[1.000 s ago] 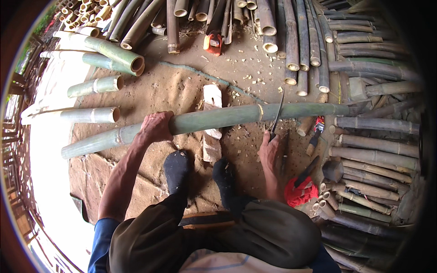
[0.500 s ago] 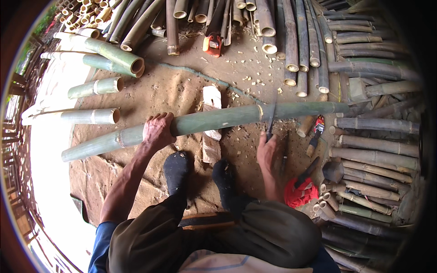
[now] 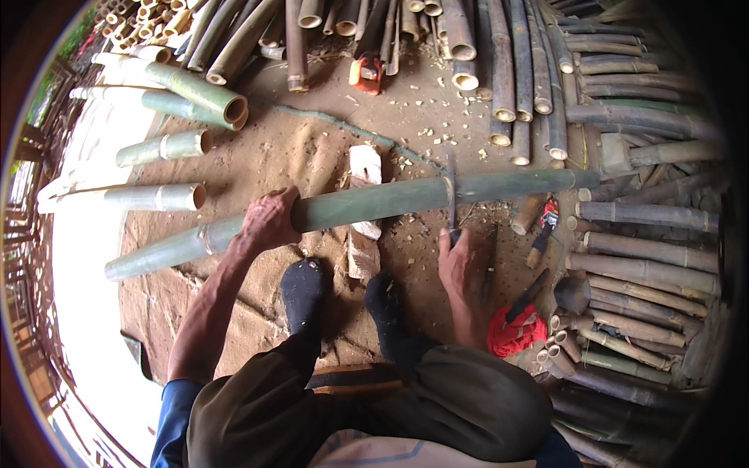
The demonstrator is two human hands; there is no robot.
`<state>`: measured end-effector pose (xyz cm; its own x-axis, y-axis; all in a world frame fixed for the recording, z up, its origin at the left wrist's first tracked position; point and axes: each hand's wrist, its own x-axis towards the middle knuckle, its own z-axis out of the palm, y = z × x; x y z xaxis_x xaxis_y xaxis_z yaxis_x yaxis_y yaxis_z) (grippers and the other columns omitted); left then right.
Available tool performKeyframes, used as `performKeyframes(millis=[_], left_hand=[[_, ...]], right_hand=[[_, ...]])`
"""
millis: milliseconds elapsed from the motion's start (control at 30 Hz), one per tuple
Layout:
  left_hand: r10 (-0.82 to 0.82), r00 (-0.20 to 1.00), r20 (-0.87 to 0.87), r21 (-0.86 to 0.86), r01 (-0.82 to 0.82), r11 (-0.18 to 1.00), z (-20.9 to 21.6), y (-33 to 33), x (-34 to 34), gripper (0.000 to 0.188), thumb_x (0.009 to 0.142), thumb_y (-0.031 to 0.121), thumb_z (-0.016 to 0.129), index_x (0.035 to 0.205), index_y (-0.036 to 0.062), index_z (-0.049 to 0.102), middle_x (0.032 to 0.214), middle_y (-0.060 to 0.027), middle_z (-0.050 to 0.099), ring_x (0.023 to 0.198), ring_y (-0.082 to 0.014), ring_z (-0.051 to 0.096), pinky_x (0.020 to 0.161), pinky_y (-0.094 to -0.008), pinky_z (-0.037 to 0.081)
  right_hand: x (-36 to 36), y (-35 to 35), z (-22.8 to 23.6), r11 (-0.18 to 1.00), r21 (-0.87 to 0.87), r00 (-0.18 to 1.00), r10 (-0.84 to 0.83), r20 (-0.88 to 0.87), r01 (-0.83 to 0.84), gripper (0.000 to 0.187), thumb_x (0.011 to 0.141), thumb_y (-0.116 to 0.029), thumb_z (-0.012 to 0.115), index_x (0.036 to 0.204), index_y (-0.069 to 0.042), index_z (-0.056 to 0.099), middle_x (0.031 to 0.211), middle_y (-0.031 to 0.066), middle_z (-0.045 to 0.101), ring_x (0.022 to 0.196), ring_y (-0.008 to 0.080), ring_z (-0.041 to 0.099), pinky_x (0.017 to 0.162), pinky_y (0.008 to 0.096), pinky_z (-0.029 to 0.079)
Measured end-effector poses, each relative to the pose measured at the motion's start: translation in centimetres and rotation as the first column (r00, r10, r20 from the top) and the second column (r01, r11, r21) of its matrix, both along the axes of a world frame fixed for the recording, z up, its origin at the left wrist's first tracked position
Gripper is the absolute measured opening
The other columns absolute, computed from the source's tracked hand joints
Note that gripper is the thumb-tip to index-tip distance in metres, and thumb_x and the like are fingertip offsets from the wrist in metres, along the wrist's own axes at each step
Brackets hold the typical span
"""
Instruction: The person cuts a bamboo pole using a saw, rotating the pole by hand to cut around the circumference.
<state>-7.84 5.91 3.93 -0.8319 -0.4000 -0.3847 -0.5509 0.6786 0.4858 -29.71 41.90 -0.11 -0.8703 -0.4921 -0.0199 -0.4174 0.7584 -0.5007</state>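
Hands, bare, two, well apart; clock positions read from mid-view. Left hand [image 3: 269, 220], at 9 o'clock: clamped over the top of a long green bamboo pole [image 3: 367, 200], fingers wrapped round. Right hand [image 3: 456, 253], between 3 and 4 o'clock: fingers closed on the handle of a narrow-bladed knife [image 3: 452, 199], tip toward 1 o'clock, blade across the pole beside a pale ring; depth of contact not possible to tell. Pole: laid crosswise from 9 o'clock to between 2 and 3, middle above a pale wooden block [image 3: 363, 261]. Feet in dark socks, at 8 [image 3: 303, 288] and 6 o'clock [image 3: 383, 296], on brown sacking [image 3: 273, 156]. Red cloth [image 3: 517, 334], at 4 o'clock, dark tool [image 3: 527, 296] lying on it. Orange-ended tool [image 3: 366, 76], at 12 o'clock. Pale chips [image 3: 417, 117], scattered from 12 to 1 o'clock. Green bamboo lengths [image 3: 164, 148], cut, between 9 and 10 o'clock. Dark bamboo poles [image 3: 502, 66], in rows at 1 o'clock; further bamboo stack [image 3: 647, 249], lying sideways at 3 o'clock.
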Motion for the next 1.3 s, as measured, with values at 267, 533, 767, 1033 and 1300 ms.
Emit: performKeyframes(millis=[267,533,767,1033,1300], left_hand=[[0.014,0.958,-0.285,-0.528,-0.17,0.832,-4.5,4.1,1.9,0.048,0.082,0.015,0.07,0.129,0.0096,0.061,0.12,-0.0118,0.068,0.119,-0.0317,0.064,0.106,-0.0471,0.044],[0.004,0.976,-0.217,-0.397,-0.092,0.913,-3.9,2.2,2.0,0.043,0.079,0.015,0.074,0.12,0.0086,0.062,0.114,-0.011,0.07,0.116,-0.0311,0.068,0.1,-0.0448,0.05],[0.046,0.979,-0.201,-0.284,-0.103,0.953,-3.4,1.3,1.5,0.043,0.068,0.011,0.078,0.109,0.0105,0.064,0.109,-0.0113,0.071,0.114,-0.0338,0.069,0.098,-0.0472,0.054],[0.045,0.999,-0.007,-0.129,-0.046,0.991,-0.3,0.8,0.3,0.052,0.061,0.014,0.086,0.109,0.0098,0.066,0.106,-0.0121,0.071,0.11,-0.0351,0.07,0.097,-0.0477,0.054],[0.004,0.937,-0.35,-0.47,-0.18,0.864,-4.4,4.2,1.0,0.059,0.066,0.007,0.082,0.121,0.0098,0.061,0.113,-0.012,0.068,0.111,-0.0335,0.066,0.103,-0.0475,0.048]], right_hand=[[-2.5,-0.7,-2.4,0.979,-0.11,0.974,-0.187,-0.125,0.174,0.05,0.108,-0.044,0.063,0.116,0.006,0.061,0.103,0.0321,0.069,0.097,0.0514,0.068,0.086,0.0592,0.05],[-3.9,0.7,-3.0,0.998,0.004,0.985,-0.059,-0.164,0.061,0.046,0.109,-0.045,0.064,0.122,-0.001,0.057,0.098,0.0272,0.073,0.093,0.051,0.071,0.075,0.0589,0.053],[-0.6,-2.2,1.6,0.988,0.154,1.0,0.001,-0.01,0.001,0.046,0.109,-0.044,0.063,0.124,-0.001,0.057,0.096,0.0298,0.073,0.09,0.0525,0.072,0.073,0.0597,0.054],[-1.1,-2.1,2.1,0.992,0.055,0.993,-0.118,0.005,0.118,0.048,0.11,-0.046,0.061,0.122,0.0,0.057,0.094,0.0275,0.074,0.083,0.0469,0.074,0.07,0.0561,0.054],[-1.6,-0.2,0.6,0.998,0.063,1.0,0.023,0.015,-0.024,0.04,0.109,-0.044,0.063,0.117,-0.005,0.057,0.089,0.0256,0.076,0.081,0.0468,0.077,0.069,0.0566,0.057]])
